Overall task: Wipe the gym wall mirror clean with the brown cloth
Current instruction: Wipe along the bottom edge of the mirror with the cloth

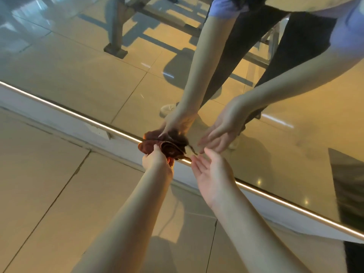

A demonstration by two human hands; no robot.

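The wall mirror [82, 75] fills the upper part of the view, its bright metal bottom edge [78, 115] running diagonally from upper left to lower right. My left hand [156, 160] grips the bunched brown cloth [167, 147] right at that bottom edge, the cloth touching the glass. My right hand [211, 173] is beside it to the right, palm up, fingers straight and holding nothing, fingertips close to the mirror. Both arms and the cloth show again as reflections in the glass.
A white baseboard [59, 123] runs under the mirror. Beige floor tiles [49, 184] lie below it. In the reflection stand a metal equipment frame [116, 36] and my legs. A dark strip [348, 186] is at the right edge.
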